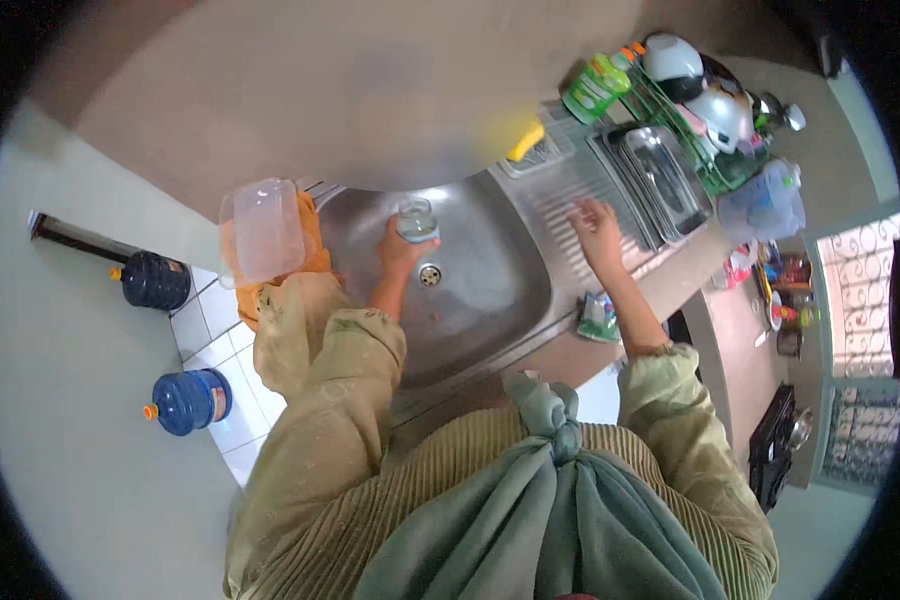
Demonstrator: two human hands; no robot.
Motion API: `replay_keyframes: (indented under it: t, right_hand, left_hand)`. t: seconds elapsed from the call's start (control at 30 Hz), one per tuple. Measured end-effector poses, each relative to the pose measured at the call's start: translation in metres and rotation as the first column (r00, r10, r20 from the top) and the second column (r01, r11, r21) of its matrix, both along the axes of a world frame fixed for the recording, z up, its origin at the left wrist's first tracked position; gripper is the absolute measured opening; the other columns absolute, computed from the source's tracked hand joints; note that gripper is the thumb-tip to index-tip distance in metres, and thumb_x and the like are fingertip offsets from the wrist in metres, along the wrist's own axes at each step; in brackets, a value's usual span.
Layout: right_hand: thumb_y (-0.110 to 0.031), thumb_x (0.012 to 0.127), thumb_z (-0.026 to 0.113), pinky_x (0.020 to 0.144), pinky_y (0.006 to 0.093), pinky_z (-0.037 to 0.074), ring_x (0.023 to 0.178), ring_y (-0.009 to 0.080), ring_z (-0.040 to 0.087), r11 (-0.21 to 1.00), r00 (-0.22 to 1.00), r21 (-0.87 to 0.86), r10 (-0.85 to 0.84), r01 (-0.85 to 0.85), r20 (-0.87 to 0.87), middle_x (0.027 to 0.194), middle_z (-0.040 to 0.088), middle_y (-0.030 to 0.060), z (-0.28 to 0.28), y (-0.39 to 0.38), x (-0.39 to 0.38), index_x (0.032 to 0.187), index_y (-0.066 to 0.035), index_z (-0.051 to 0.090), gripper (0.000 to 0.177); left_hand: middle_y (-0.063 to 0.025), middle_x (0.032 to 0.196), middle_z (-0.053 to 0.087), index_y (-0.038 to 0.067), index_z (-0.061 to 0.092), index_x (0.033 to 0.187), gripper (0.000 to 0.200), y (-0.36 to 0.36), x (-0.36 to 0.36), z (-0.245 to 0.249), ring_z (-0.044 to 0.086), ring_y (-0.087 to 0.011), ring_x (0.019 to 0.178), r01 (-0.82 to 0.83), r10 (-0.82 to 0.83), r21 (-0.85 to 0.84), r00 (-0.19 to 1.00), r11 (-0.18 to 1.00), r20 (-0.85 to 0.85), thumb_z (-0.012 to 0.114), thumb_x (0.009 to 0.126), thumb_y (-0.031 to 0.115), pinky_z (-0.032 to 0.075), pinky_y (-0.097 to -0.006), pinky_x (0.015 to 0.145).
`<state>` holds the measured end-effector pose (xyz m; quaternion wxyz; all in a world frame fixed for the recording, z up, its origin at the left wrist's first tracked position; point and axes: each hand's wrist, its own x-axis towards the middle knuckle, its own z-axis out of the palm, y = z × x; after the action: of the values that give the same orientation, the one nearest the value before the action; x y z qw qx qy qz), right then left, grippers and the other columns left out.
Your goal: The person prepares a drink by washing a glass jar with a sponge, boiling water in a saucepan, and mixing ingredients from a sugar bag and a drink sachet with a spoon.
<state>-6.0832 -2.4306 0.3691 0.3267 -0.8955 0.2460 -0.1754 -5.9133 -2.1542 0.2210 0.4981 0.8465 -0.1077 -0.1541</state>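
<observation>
My left hand [400, 247] is wrapped round a small clear glass jar [417, 215] with a pale blue band near its base. It holds the jar inside the steel sink [470, 320], just above the drain [429, 274]. Over the ribbed drainboard to the right, my right hand [597, 233] is raised with its fingers loosely bent and apart, and nothing shows in it. Nearest to that hand are stacked metal trays [660, 180] on the drainboard. A yellow sponge-like thing [525, 140] lies behind the sink, partly hidden by a blur.
Left of the sink, a clear plastic container [265, 232] rests on an orange cloth [315, 235]. A green packet [598, 318] sits on the front edge. At the right back stand a green bottle [598, 88], a dish rack [675, 125] with bowls, and a plastic pitcher [760, 203].
</observation>
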Motion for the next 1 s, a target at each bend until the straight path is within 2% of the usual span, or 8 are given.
replay_keyframes:
  t: [0.13, 0.33, 0.37, 0.4, 0.43, 0.63, 0.8, 1.0]
  right_hand:
    - [-0.027, 0.081, 0.06, 0.081, 0.0389, 0.045, 0.095, 0.0313, 0.056, 0.908, 0.9, -0.238, 0.391, -0.344, 0.192, 0.101, 0.057, 0.0159, 0.094, 0.075, 0.126, 0.106, -0.006, 0.059, 0.033]
    - [-0.025, 0.081, 0.054, 0.078, 0.0428, 0.047, 0.088, 0.035, 0.059, 0.873, 0.928, -0.349, 0.371, -0.34, 0.024, 0.097, 0.06, 0.0171, 0.111, 0.05, 0.185, 0.102, -0.007, 0.06, 0.028]
    - [-0.023, 0.081, 0.053, 0.076, 0.0431, 0.048, 0.085, 0.0357, 0.059, 0.895, 0.936, -0.293, 0.352, -0.335, 0.006, 0.093, 0.061, 0.0185, 0.106, 0.042, 0.167, 0.101, -0.008, 0.061, 0.026]
    - [-0.02, 0.081, 0.053, 0.074, 0.0429, 0.049, 0.081, 0.0366, 0.06, 0.916, 0.953, -0.283, 0.303, -0.285, 0.023, 0.088, 0.062, 0.0207, 0.088, 0.033, 0.147, 0.099, -0.006, 0.062, 0.025]
    - [-0.019, 0.08, 0.053, 0.072, 0.0433, 0.049, 0.079, 0.0371, 0.06, 0.964, 0.954, -0.161, 0.24, -0.212, 0.178, 0.088, 0.061, 0.0222, 0.077, 0.037, 0.111, 0.093, -0.003, 0.062, 0.023]
    - [-0.016, 0.081, 0.055, 0.076, 0.0406, 0.043, 0.086, 0.0319, 0.051, 0.993, 0.938, -0.099, 0.088, -0.058, 0.335, 0.084, 0.053, 0.0125, 0.005, 0.041, -0.083, 0.089, -0.005, 0.061, 0.015]
    - [-0.016, 0.08, 0.056, 0.075, 0.0369, 0.043, 0.085, 0.0265, 0.052, 0.92, 0.921, -0.277, 0.337, -0.277, 0.198, 0.085, 0.053, 0.0075, 0.023, 0.018, -0.218, 0.092, -0.008, 0.06, 0.015]
    - [-0.023, 0.087, 0.051, 0.068, 0.0408, 0.046, 0.073, 0.0311, 0.057, 0.988, 0.986, -0.132, 0.055, -0.076, -0.158, 0.075, 0.058, 0.0133, -0.016, 0.0, -0.372, 0.093, -0.008, 0.059, 0.019]
  left_hand:
    - [-0.0196, 0.117, 0.05, 0.002, 0.043, 0.119, 0.086, -0.008, -0.013, -0.04, 0.042, -0.036, 0.114, -0.202, 0.178, 0.128, 0.968, 0.971, 0.176, 0.084, 0.048, 0.03, 0.035, -0.0424, 0.095]
    - [-0.0207, 0.122, 0.049, -0.001, 0.042, 0.122, 0.083, 0.0, -0.003, -0.131, 0.048, -0.0355, 0.112, -0.212, 0.166, 0.086, 0.913, 0.973, 0.372, 0.083, 0.054, 0.024, 0.042, -0.0378, 0.09]
    - [-0.0235, 0.12, 0.05, -0.002, 0.039, 0.126, 0.076, -0.002, -0.019, -0.113, 0.054, -0.0355, 0.104, -0.462, 0.168, 0.47, 0.824, 0.752, 0.541, 0.076, 0.064, 0.022, 0.046, -0.0364, 0.083]
    - [-0.0253, 0.121, 0.049, 0.002, 0.036, 0.13, 0.072, 0.006, -0.018, -0.115, 0.056, -0.0341, 0.103, -0.242, 0.124, 0.448, 0.953, 0.861, 0.277, 0.069, 0.071, 0.027, 0.047, -0.039, 0.079]
    - [-0.0229, 0.123, 0.048, 0.007, 0.037, 0.132, 0.066, -0.003, -0.028, -0.134, 0.054, -0.0318, 0.106, -0.545, 0.534, 0.203, 0.838, 0.814, 0.11, 0.064, 0.076, 0.029, 0.047, -0.0424, 0.078]
    - [-0.0073, 0.098, 0.052, 0.005, 0.036, 0.13, 0.055, -0.028, -0.124, 0.019, 0.051, -0.0197, 0.089, -0.529, 0.425, -0.502, 0.848, 0.684, -0.316, 0.054, 0.079, 0.014, 0.042, -0.0365, 0.079]
    - [-0.0003, 0.082, 0.045, 0.008, 0.038, 0.129, 0.052, 0.004, -0.139, 0.074, 0.041, -0.0112, 0.069, -0.534, 0.351, -0.527, 0.841, 0.661, -0.412, 0.051, 0.078, 0.007, 0.037, -0.0272, 0.063]
    - [0.0011, 0.079, 0.045, 0.006, 0.042, 0.126, 0.045, -0.067, -0.229, 0.141, 0.041, -0.0085, 0.069, -0.312, 0.172, -0.59, 0.944, 0.745, -0.282, 0.05, 0.082, 0.008, 0.036, -0.0222, 0.063]
